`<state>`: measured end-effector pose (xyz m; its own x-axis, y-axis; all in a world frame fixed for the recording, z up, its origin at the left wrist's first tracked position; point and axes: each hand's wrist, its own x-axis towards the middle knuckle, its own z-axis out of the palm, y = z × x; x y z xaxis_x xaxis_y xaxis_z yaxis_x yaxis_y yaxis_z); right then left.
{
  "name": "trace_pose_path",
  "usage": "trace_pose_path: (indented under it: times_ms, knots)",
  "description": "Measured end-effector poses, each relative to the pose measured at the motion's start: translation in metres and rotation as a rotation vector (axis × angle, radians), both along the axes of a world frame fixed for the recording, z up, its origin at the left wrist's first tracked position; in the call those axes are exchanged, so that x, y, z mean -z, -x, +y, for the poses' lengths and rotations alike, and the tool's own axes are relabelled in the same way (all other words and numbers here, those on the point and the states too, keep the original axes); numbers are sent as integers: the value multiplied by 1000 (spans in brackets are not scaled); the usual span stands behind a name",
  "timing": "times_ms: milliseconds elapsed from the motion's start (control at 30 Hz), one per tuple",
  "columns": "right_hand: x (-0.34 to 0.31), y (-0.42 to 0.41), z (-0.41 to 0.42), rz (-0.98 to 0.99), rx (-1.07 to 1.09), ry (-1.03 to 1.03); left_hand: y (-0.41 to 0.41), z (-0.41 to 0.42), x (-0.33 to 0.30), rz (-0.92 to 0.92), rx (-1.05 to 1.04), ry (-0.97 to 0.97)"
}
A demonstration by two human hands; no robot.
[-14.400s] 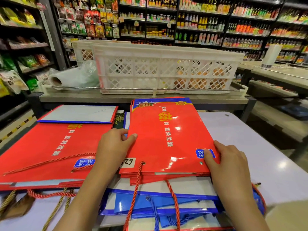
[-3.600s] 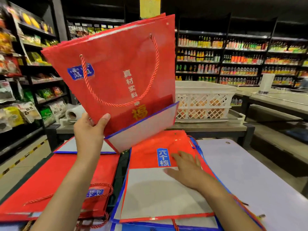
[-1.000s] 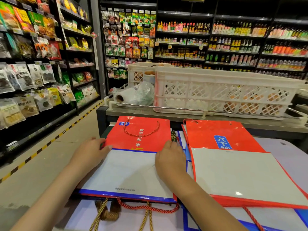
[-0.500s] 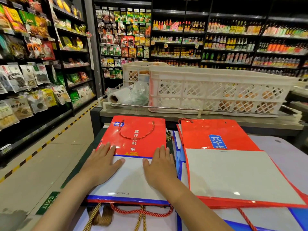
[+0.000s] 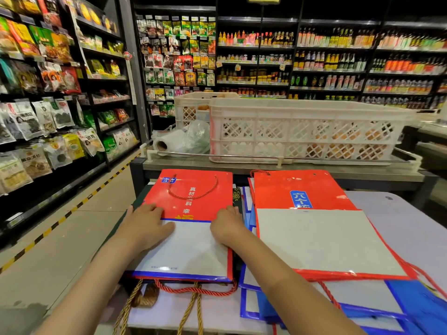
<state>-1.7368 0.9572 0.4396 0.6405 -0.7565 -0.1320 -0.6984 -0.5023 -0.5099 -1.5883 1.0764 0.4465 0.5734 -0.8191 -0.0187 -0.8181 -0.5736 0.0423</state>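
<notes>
**Red gift bag point(image 5: 193, 199) pressed flat on the left pile**

Folded flat, the bag tops a stack toward the left edge of the worktop point(image 5: 399, 228), closer to the near-left corner than the far one. Both hands rest on it. The left hand point(image 5: 147, 226) is at its left edge and the right hand point(image 5: 227, 224) at its right edge. Each grip is spread, fingers laid flat, pinching nothing. This placing looks meant to press out the creases and square the bag with those beneath it (gold cords point(image 5: 188, 310) from a lower bag poke out at the near edge).

The white flap point(image 5: 191, 247), its folded-up base, lies toward the person. So the bag's bottom points to the near edge, and its mouth, with the rope handle point(image 5: 193, 189), points to the far edge. The long axis runs near to far, roughly in line with the worktop's left edge.

Just beside it on the right, a second pile point(image 5: 314, 238) lies the same way, which suggests sorting by kind. A white crate point(image 5: 302, 131) stands beyond the far edge.
</notes>
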Motion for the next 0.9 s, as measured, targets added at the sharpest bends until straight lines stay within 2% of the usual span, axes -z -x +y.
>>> trace_pose_path:
  times_ms: [100, 200, 267, 400, 533, 700, 900]
  knots:
    - [-24, 23, 2, -31, -126, 28, 26, -3, -13, -132, 20, 116]
    - [-46, 68, 5, -70, -318, 91, 64, -8, -19, -8, 103, 351]
    - [-56, 105, 3, -112, -360, 133, 93, -11, -22, 108, 174, 452]
    - [-57, 185, -18, -123, -185, 355, 148, -20, -17, 249, 253, 551]
    - [-40, 242, -44, -76, 57, 449, 186, -35, -2, 231, 149, 560]
    - [-22, 270, -48, -51, 144, 388, 204, -53, 10, 237, 5, 524]
    - [-20, 264, -37, -257, 259, 368, 196, -58, 1, 288, -108, 512]
